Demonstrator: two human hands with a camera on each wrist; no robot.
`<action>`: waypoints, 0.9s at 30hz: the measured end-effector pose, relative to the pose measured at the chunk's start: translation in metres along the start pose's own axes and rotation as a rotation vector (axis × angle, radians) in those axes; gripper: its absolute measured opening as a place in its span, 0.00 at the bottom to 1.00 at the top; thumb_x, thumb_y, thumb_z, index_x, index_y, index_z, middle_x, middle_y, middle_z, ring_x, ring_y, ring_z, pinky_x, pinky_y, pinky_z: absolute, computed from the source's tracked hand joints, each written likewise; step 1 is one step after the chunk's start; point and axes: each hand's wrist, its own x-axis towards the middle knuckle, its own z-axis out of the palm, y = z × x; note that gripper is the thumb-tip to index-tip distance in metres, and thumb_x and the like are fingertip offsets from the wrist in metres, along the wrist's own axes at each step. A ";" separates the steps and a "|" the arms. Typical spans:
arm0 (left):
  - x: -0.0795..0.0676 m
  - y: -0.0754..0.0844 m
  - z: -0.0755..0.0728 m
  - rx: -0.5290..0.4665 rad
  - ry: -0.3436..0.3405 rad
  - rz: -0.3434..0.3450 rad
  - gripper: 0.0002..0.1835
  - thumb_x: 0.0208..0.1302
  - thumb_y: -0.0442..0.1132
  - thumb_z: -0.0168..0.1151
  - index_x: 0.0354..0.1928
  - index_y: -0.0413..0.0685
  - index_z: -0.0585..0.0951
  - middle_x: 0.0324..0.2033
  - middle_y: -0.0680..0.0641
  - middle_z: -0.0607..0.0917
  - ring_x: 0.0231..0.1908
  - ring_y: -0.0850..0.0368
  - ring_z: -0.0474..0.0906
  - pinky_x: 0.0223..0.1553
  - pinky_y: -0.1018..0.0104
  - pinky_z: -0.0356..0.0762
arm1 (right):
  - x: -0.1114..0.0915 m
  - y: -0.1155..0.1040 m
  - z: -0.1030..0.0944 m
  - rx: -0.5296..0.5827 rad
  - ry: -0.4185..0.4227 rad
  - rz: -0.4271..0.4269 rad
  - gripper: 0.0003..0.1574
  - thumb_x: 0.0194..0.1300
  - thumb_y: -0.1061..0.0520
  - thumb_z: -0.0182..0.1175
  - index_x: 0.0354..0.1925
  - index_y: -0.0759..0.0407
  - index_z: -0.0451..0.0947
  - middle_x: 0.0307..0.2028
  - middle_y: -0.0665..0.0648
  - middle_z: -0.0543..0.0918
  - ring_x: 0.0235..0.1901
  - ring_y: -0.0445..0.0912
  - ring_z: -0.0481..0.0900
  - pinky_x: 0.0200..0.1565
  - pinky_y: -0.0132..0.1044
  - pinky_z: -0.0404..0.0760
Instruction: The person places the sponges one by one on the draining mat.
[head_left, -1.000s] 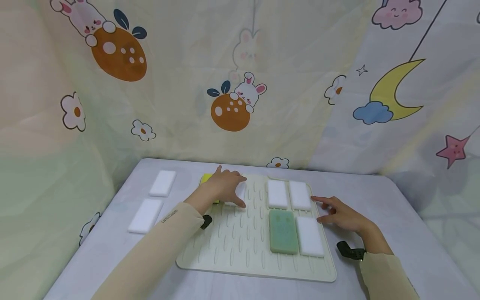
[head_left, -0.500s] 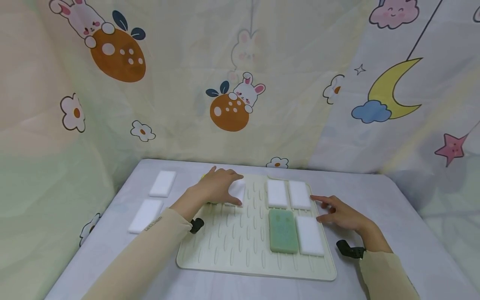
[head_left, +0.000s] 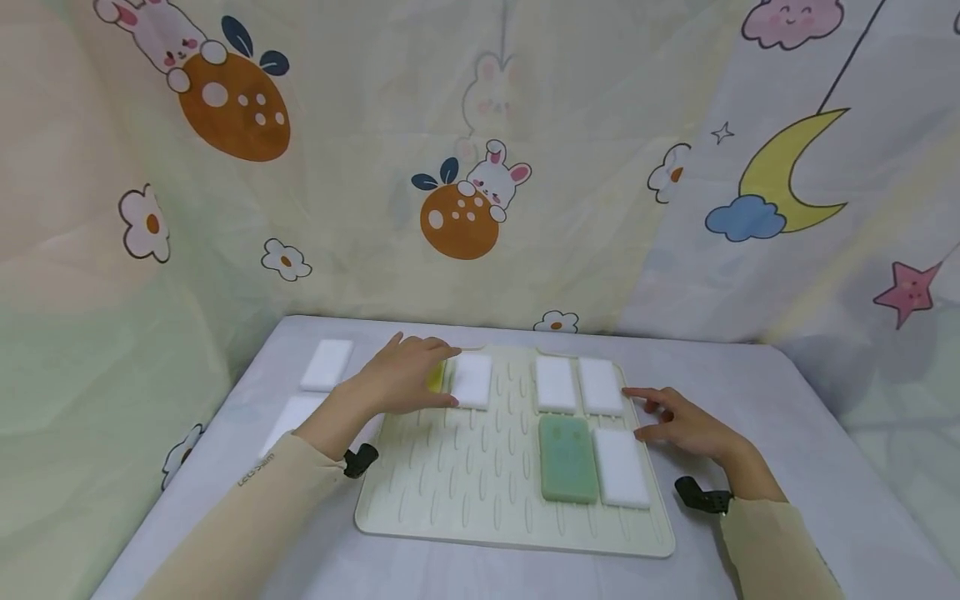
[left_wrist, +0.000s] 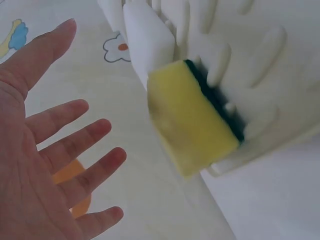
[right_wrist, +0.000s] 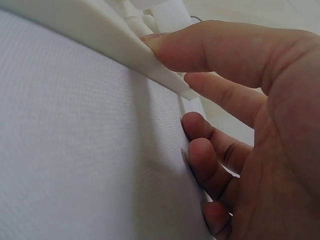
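My left hand (head_left: 397, 375), fingers spread and holding nothing, is over the back left corner of a cream ridged mat (head_left: 465, 492). It partly hides a yellow sponge with a dark green scouring side (left_wrist: 192, 117); in the left wrist view the fingers are apart from that sponge. Just right of it lies a white sponge block (head_left: 471, 381). At the mat's right edge, my right hand (head_left: 686, 425) touches the rim with thumb and index fingertip, its other fingers loosely bent. Near that hand lie a green sponge (head_left: 567, 460) and white blocks (head_left: 621, 468).
Two more white blocks lie on the white-covered table left of the mat, the rear one (head_left: 327, 365) in plain sight and the front one (head_left: 291, 417) partly behind the left arm. A patterned cloth curtain (head_left: 337, 167) rises behind the table and along its sides.
My left hand has moved left, off the white block and toward the table's left side, uncovering the block and a strip of the yellow sponge. The right hand has stayed at the mat's edge.
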 end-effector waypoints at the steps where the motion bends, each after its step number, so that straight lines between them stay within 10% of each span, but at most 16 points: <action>1: -0.003 -0.002 -0.001 0.001 0.004 -0.003 0.44 0.60 0.66 0.71 0.74 0.56 0.73 0.71 0.50 0.76 0.72 0.43 0.70 0.78 0.30 0.51 | 0.000 0.000 0.000 0.003 0.001 -0.002 0.48 0.62 0.48 0.74 0.76 0.50 0.67 0.55 0.64 0.67 0.45 0.52 0.63 0.43 0.40 0.67; 27: -0.079 -0.064 -0.008 0.007 0.067 -0.083 0.42 0.60 0.60 0.74 0.73 0.50 0.74 0.69 0.43 0.78 0.71 0.39 0.72 0.73 0.31 0.61 | -0.001 -0.002 -0.001 -0.021 0.021 -0.033 0.43 0.64 0.49 0.73 0.73 0.52 0.71 0.53 0.63 0.68 0.43 0.49 0.65 0.42 0.36 0.68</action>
